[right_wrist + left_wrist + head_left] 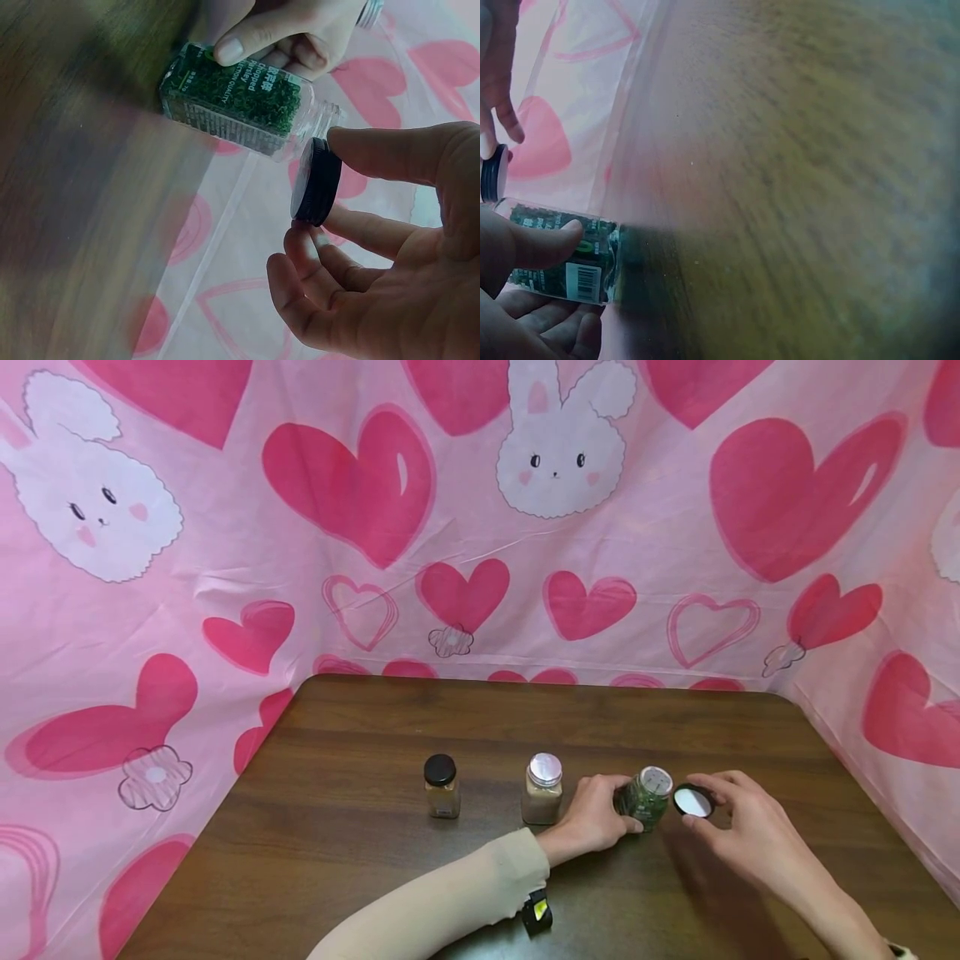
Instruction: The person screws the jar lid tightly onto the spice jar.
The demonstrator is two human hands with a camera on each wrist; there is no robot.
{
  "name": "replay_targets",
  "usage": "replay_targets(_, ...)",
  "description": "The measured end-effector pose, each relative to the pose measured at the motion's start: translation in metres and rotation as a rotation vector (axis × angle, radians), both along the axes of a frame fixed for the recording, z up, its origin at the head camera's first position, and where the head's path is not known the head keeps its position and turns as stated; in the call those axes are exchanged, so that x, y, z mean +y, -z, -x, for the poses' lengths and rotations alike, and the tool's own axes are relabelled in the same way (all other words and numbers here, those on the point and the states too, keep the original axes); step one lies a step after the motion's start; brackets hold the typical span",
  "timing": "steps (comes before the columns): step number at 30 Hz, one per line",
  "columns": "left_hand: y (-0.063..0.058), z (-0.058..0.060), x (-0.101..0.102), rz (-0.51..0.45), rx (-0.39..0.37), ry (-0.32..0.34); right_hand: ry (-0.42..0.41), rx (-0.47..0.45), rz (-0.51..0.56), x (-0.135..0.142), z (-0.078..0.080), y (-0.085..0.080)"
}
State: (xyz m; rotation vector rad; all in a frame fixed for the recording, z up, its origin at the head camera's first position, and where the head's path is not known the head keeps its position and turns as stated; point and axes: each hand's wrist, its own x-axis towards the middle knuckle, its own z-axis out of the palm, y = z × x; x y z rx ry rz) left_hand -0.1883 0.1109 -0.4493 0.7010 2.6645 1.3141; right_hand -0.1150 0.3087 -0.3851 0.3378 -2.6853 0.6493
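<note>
My left hand (595,814) grips a clear jar of chopped parsley (643,804), with the thumb on the near side. The jar's uncovered mouth faces up and leans a little to the right. Just right of it, my right hand (753,831) pinches a round black lid (693,802) between thumb and fingers. The lid is tipped so that its white inner face shows. In the right wrist view, the lid (318,182) is beside the neck of the parsley jar (232,97), whose green flakes show through the wall. The left wrist view shows a barcode on this jar (562,255).
Left of my left hand stands a squarish jar (542,793) of pale beige contents with a shiny silvery top. Farther left is a smaller brownish jar (442,789) with a black lid. All are on a dark wooden table (360,852), with a pink heart-and-rabbit curtain (465,535) around it.
</note>
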Motion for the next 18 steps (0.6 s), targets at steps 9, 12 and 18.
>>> replay_targets(9, -0.0018, -0.0002, 0.0004, 0.008, -0.006, -0.003, -0.01, 0.002, 0.004, -0.0025, 0.0003, -0.0015)
replay_targets(12, -0.0024, -0.0005, 0.0001, 0.005, -0.005, -0.001, -0.009, -0.012, 0.007, -0.003, 0.0009, -0.0023)
replay_targets(18, -0.0023, -0.0005, -0.0002, 0.0, 0.0, 0.004, -0.006, -0.033, 0.005, -0.0049, 0.0005, -0.0048)
